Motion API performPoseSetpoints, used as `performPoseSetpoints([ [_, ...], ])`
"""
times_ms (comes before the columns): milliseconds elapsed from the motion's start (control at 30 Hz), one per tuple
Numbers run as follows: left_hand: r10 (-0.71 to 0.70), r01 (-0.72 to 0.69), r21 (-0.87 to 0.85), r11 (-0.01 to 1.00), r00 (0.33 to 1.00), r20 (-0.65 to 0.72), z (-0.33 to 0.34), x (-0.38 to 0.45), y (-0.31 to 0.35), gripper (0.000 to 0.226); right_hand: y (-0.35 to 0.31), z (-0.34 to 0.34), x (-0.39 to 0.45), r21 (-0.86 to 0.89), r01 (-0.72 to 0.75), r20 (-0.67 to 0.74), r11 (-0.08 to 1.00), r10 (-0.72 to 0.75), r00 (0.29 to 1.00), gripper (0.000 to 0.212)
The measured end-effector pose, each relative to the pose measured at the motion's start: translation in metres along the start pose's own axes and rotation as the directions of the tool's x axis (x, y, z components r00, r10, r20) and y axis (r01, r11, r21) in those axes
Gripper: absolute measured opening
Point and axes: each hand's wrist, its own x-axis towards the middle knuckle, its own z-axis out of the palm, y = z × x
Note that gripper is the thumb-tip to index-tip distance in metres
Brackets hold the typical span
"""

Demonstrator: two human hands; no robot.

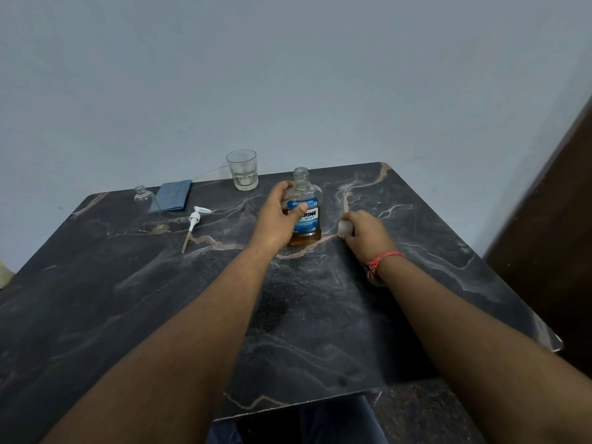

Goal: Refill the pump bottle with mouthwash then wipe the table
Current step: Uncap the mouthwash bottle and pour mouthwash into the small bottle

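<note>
A: Left hand (pixel 279 216) — fingers and thumb wrapped round the mouthwash bottle (pixel 304 213), which stands upright mid-table, neck open, amber liquid low in the base

B: Right hand (pixel 365 233)?

A: Resting on the table (pixel 320 331) just right of that bottle, fingers curled over a small pale cap (pixel 345 227). Red thread at the wrist

B: Pump bottle?

A: Clear pump bottle (pixel 148 200) far left near the back edge, open-necked, looks empty. Its pump head (pixel 194 223) lies flat on the table between the two bottles, apart from both

B: Risks?

A: My read: narrow neck on the pump bottle, so a pour from the wider mouthwash neck could miss and run over the table. The pump bottle is light and unheld; a knock could tip it. The glass tumbler (pixel 242 169) stands close behind the left hand, easy to clip on the lift

B: Count

A: Two bottles, one pump head, one cap, one tumbler, one folded blue cloth (pixel 174 195) beside the pump bottle, touching or behind it, can't tell which
</note>
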Motion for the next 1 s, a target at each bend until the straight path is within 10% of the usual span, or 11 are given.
performPoseSetpoints([
  [700,0.006,-0.013,0.260,0.966,1.000,0.027,-0.039,-0.031,-0.036,0.070,-0.002,0.000,-0.013,0.047,-0.011,-0.087,0.999,0.015,0.996,0.050],
  [1000,0.087,-0.080,0.777,0.624,0.996,0.033,-0.108,-0.069,-0.069,0.073,-0.044,0.008,-0.052,0.032,-0.008,-0.286,0.999,0.017,0.958,0.041],
])
